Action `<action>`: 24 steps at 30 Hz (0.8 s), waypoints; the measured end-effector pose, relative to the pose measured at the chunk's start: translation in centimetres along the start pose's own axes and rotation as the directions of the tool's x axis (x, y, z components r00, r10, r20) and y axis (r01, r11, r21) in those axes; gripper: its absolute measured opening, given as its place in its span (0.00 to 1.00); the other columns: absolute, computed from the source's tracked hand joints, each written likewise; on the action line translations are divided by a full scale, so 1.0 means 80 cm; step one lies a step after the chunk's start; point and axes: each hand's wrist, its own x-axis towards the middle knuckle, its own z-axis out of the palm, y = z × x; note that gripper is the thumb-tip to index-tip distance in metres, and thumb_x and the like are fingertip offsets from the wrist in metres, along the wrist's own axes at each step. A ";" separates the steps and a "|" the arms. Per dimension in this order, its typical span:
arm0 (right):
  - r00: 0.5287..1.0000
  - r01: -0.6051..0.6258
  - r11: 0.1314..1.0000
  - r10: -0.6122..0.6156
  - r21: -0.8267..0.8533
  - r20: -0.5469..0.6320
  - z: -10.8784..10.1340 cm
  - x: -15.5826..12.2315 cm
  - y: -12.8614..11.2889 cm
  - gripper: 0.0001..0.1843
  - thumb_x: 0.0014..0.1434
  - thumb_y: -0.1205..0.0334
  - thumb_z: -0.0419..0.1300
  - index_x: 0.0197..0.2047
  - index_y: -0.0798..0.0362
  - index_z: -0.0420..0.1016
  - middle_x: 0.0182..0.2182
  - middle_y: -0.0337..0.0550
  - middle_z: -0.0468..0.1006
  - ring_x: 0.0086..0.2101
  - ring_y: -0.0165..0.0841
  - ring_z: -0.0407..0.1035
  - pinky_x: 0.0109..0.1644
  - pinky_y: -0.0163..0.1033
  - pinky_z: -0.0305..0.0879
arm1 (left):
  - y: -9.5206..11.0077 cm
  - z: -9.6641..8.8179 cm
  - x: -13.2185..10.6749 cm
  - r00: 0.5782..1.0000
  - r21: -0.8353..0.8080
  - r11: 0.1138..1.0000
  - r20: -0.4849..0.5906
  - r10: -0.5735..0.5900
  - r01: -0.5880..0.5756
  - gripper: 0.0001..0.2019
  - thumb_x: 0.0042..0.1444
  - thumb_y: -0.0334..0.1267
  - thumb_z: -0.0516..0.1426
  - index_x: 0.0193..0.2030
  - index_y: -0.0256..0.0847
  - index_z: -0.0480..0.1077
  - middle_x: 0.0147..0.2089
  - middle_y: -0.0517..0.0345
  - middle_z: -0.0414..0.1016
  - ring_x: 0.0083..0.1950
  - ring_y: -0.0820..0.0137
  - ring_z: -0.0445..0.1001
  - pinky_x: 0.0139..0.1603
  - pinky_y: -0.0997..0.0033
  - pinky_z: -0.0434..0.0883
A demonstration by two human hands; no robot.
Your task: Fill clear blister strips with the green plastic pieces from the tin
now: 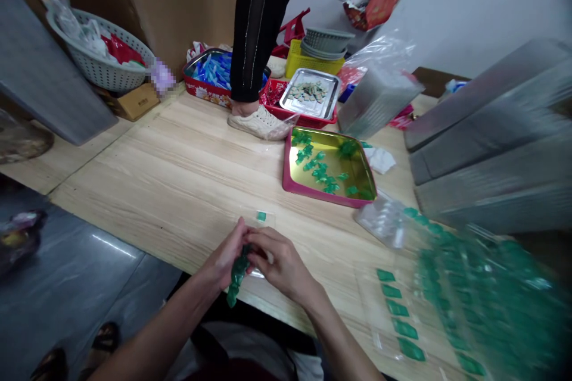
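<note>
Wood-grain table (179, 190), pale. Left hand (223, 263) and right hand (279, 262) together, both pinching green plastic strip (238, 274), its end dangling over table edge. Pink tray (313, 195) of loose green pieces beyond. Risk: strip slipping from pinch, falling floorward; hard pull tearing it.

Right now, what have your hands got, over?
Left hand, right hand on strip of green packets. Single green packet just ahead on wooden table. Pink tray beyond.
</note>
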 end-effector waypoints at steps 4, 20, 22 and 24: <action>0.995 -0.090 0.995 0.092 0.048 -0.038 0.007 -0.008 -0.002 0.14 0.53 0.74 0.58 0.40 0.49 0.75 0.40 0.43 0.75 0.41 0.34 0.70 0.44 0.39 0.66 | -0.005 0.003 -0.005 0.999 -0.013 1.000 0.044 0.009 -0.009 0.24 0.50 0.61 0.50 0.34 0.39 0.64 0.22 0.64 0.65 0.20 0.78 0.63 0.16 0.81 0.58; 0.850 -0.243 0.536 0.519 0.809 -0.089 0.020 -0.025 0.018 0.09 0.46 0.61 0.66 0.26 0.54 0.70 0.19 0.37 0.74 0.21 0.28 0.67 0.29 0.33 0.62 | -0.007 -0.006 -0.029 0.977 0.269 0.941 0.108 0.185 -0.208 0.17 0.41 0.31 0.56 0.43 0.35 0.69 0.28 0.59 0.73 0.17 0.81 0.60 0.16 0.79 0.54; 0.849 -0.251 0.535 0.522 0.807 -0.082 0.021 -0.027 0.015 0.10 0.46 0.60 0.66 0.26 0.54 0.70 0.18 0.36 0.73 0.21 0.28 0.66 0.28 0.33 0.61 | -0.010 -0.005 -0.029 0.971 0.318 0.918 0.101 0.217 -0.239 0.15 0.42 0.32 0.57 0.40 0.35 0.70 0.27 0.59 0.73 0.18 0.81 0.59 0.17 0.80 0.54; 0.855 -0.260 0.580 0.509 0.772 -0.095 0.020 -0.030 0.012 0.10 0.47 0.58 0.66 0.28 0.54 0.71 0.19 0.36 0.72 0.22 0.28 0.66 0.28 0.33 0.62 | -0.013 -0.004 -0.028 0.967 0.355 0.900 0.088 0.239 -0.255 0.12 0.44 0.34 0.58 0.37 0.36 0.70 0.26 0.60 0.72 0.18 0.82 0.58 0.18 0.80 0.54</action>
